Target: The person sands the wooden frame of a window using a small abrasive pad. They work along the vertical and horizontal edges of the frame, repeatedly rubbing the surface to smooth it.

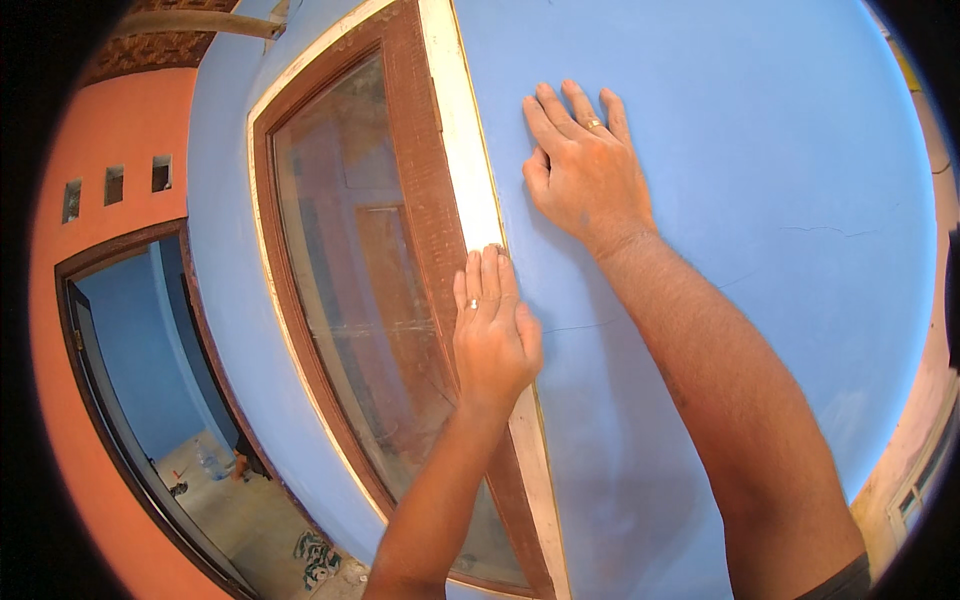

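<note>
My left hand [494, 335] lies along the cream outer trim [462, 170] of a window, its fingers stretched upward and side by side. A small dark edge shows by its fingertips; whether something lies under them I cannot tell. Higher up and to the right, my right hand [590, 165] rests on the blue wall [750, 130] with its fingers spread and nothing in it. Each hand wears a ring. Left of the trim is the window's brown wooden frame [425, 170] around a dusty, reflecting glass pane [350, 230].
An orange wall [120, 120] with three small square openings stands at the left. Below them an open doorway [120, 255] leads to a blue room, with a clear plastic bottle [210, 462] on its floor. Patterned cloth [316, 560] lies below the window. Thin cracks run across the blue wall.
</note>
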`<action>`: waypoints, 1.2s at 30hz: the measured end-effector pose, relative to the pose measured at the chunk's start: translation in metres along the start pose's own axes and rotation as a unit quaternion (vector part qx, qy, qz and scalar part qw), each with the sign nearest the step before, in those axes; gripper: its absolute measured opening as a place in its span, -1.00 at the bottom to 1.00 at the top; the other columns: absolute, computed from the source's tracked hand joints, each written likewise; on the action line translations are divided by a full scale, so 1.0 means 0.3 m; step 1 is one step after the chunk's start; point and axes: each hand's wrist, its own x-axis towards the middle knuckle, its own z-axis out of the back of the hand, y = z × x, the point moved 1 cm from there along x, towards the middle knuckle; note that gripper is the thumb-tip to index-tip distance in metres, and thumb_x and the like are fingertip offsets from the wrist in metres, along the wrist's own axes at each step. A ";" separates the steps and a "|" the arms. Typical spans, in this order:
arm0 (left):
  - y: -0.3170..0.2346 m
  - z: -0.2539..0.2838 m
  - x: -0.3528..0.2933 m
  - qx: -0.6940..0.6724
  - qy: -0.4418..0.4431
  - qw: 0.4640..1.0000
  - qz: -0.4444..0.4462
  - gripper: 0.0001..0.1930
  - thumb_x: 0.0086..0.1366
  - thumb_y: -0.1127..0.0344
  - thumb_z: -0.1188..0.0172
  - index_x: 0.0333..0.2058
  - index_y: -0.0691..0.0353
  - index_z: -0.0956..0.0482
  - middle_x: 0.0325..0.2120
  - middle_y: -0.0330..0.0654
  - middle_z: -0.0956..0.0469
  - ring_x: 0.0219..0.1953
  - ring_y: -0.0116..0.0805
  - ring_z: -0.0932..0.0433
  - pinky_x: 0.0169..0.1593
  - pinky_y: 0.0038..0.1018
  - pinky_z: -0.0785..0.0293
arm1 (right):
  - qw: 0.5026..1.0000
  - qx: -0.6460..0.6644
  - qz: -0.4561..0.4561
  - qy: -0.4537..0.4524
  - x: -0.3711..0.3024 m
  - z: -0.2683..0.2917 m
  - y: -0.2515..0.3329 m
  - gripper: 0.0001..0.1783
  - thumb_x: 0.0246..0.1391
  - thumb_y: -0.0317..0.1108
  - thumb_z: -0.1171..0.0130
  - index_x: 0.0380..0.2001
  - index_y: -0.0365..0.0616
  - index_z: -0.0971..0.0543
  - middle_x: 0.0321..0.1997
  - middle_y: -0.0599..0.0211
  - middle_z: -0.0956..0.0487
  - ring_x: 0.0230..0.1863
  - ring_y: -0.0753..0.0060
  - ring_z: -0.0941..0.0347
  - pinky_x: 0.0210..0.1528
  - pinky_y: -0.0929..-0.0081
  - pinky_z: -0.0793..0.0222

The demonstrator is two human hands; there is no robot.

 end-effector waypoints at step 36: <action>0.065 -0.109 0.415 -0.038 -0.105 0.993 -0.025 -0.38 0.52 0.40 0.04 0.50 0.51 -0.24 0.54 0.19 -0.24 0.56 0.33 -0.19 0.60 0.11 -0.04 | 0.997 -0.037 0.050 0.049 -0.030 0.022 -0.033 -0.45 0.39 -0.23 -0.08 0.39 -0.07 -0.51 0.54 0.28 -0.48 0.59 0.11 -0.31 0.61 -0.37 -0.06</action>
